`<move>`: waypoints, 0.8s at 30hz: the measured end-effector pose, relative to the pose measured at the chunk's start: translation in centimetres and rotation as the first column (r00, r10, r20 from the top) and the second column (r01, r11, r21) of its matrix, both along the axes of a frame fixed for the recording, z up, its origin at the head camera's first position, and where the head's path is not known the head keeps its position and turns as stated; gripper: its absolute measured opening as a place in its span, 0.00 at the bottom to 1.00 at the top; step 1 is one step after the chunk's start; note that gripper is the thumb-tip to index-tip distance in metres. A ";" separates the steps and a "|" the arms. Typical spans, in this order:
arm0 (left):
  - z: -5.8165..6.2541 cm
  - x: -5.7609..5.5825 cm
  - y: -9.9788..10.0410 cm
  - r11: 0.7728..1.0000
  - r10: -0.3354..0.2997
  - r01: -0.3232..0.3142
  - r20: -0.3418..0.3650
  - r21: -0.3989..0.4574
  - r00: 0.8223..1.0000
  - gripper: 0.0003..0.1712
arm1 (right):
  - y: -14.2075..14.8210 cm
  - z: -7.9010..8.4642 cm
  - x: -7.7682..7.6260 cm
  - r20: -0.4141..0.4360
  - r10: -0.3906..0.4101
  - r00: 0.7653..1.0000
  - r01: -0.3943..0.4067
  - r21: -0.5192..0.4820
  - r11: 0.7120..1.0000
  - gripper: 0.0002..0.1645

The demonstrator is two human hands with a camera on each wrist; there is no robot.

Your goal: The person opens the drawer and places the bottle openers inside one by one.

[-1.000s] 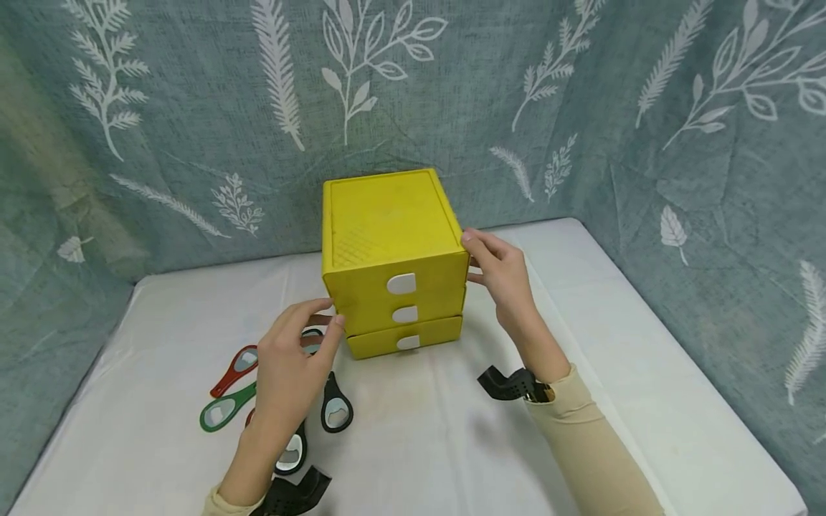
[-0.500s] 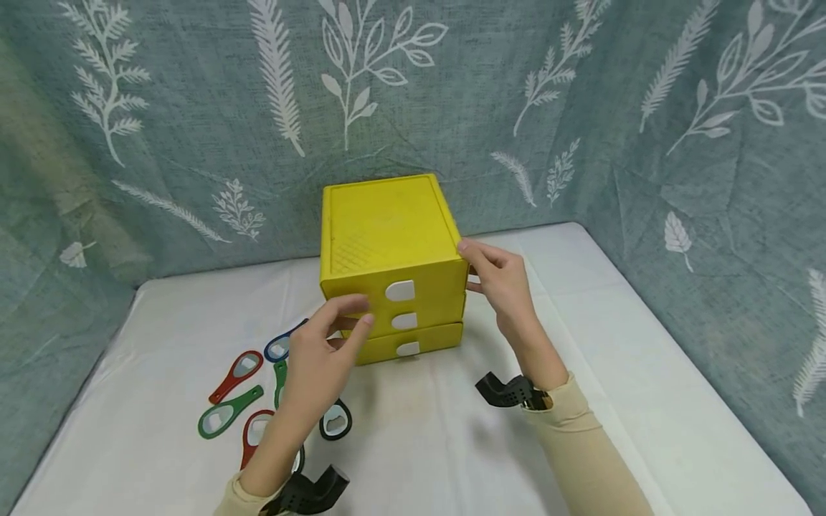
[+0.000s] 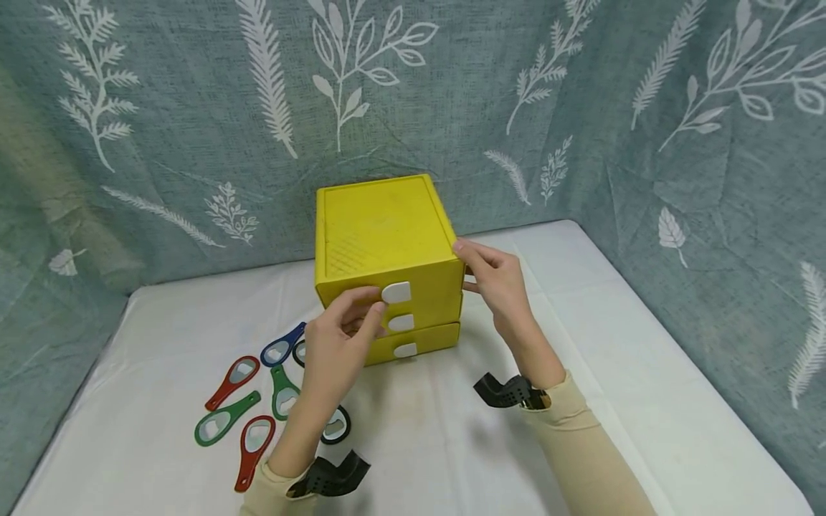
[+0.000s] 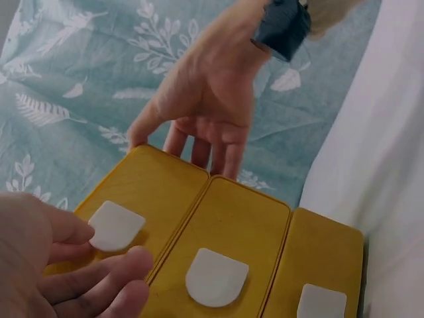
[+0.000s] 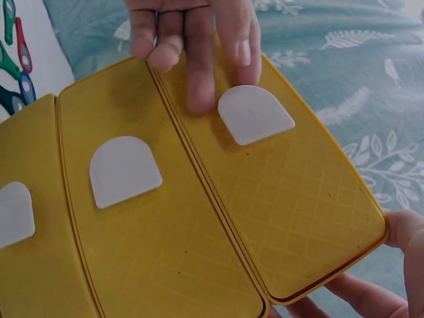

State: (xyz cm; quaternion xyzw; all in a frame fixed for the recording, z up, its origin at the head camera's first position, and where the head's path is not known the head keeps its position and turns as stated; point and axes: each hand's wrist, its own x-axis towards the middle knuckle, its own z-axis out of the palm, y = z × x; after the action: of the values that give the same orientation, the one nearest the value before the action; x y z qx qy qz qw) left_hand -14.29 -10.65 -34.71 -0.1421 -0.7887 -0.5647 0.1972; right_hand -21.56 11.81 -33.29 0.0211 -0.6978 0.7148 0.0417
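A yellow three-drawer box (image 3: 387,226) stands on the white table, its drawers closed and each bearing a white tab. My left hand (image 3: 338,344) is at the top drawer's front, thumb and fingers apart. Its fingertips reach the edge of the top white tab (image 5: 255,114) in the right wrist view, without closing round it. At the box's right side, my right hand (image 3: 506,287) grips the front corner, with the thumb at the upper edge and the other fingers against the side wall. The middle tab (image 4: 217,278) and the bottom tab (image 4: 322,303) show in the left wrist view.
Several bottle openers lie left of the box, including a red one (image 3: 221,395), a green one (image 3: 242,405) and a blue one (image 3: 294,335). My left forearm partly covers a black-rimmed opener (image 3: 335,424). A leaf-patterned cloth (image 3: 193,129) hangs behind the table (image 3: 413,444).
My left hand has moved right, from the box's left front corner across its front to the top tab. My right hand has stayed at the right corner.
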 end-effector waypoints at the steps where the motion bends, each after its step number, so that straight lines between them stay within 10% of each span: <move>1: -0.1 -0.1 0.0 1.000 -0.005 0.005 0.001 0.007 1.000 0.12 | 0.0 0.0 0.0 -0.001 -0.003 1.000 0.003 -0.001 1.000 0.24; 13: -1.3 -1.0 0.7 0.982 -0.055 0.064 -0.059 0.178 0.997 0.11 | -0.2 -0.2 -0.1 0.017 -0.046 0.999 0.046 -0.008 0.999 0.23; 24: 1.7 0.6 1.5 0.988 -0.029 0.037 -0.052 0.152 0.998 0.11 | 0.2 0.3 -0.8 0.112 0.036 0.993 -0.039 0.025 0.999 0.27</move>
State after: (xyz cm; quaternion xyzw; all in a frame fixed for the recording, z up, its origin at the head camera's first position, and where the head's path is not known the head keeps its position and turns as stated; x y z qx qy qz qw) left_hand -13.66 -9.15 -33.00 -0.1535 -0.7356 -0.6230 0.2174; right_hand -22.36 12.00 -32.96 -0.0053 -0.7082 0.7059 -0.0108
